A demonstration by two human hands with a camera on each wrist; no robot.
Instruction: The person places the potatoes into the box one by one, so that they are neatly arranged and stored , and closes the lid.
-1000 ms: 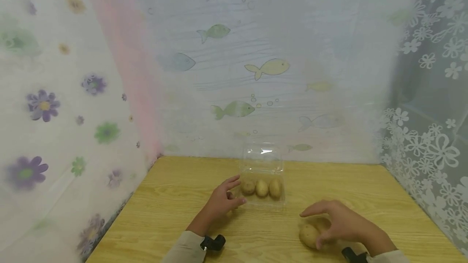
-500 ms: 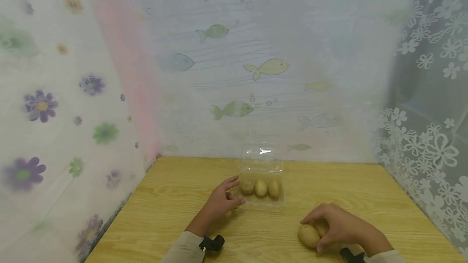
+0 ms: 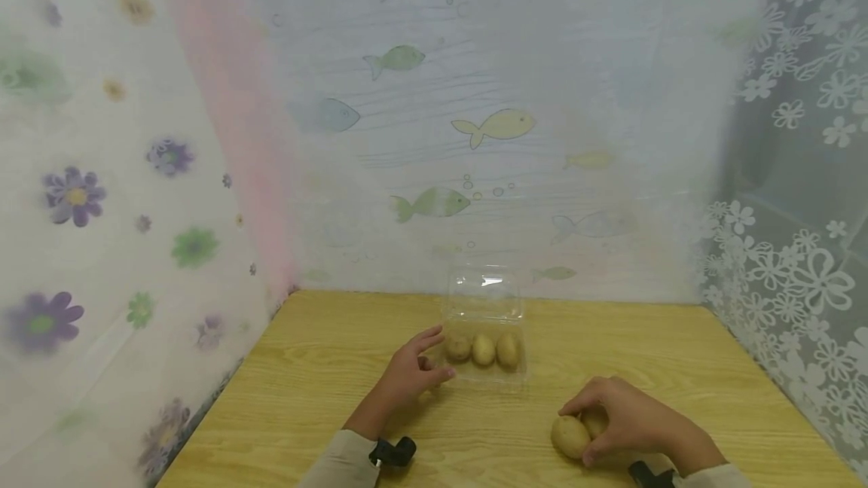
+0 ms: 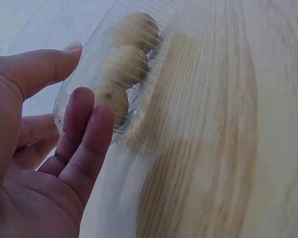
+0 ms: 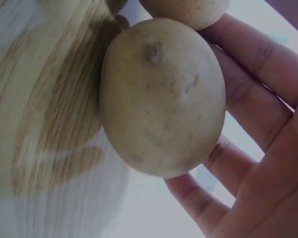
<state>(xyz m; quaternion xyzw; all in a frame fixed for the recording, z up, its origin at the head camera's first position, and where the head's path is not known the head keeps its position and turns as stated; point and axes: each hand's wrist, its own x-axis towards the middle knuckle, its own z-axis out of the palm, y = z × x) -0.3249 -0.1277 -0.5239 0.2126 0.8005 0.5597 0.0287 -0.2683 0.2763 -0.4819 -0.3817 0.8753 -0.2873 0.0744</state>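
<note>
My left hand (image 3: 415,369) lies at the left side of a clear plastic clamshell box (image 3: 490,381), its fingers spread loosely and touching or very near the box wall. Three potatoes (image 3: 484,350) stand in a row in the box, also seen through its wall in the left wrist view. My right hand (image 3: 634,420) curls over potatoes on the table at right, thumb and fingers around them. One potato (image 3: 571,437) shows at the left of the fingers, another behind it partly under the hand. In the right wrist view a potato (image 5: 161,99) sits before the fingers.
The clear lid (image 3: 487,292) of the box stands raised at its back. A wood-grain table (image 3: 339,337) extends between curtains printed with fish and flowers. A dark camera mount (image 3: 393,451) is strapped to the left wrist, another (image 3: 652,475) to the right.
My right hand's fingers have closed in on the potatoes, and the front potato has shifted slightly left. The left hand and the box hold still.
</note>
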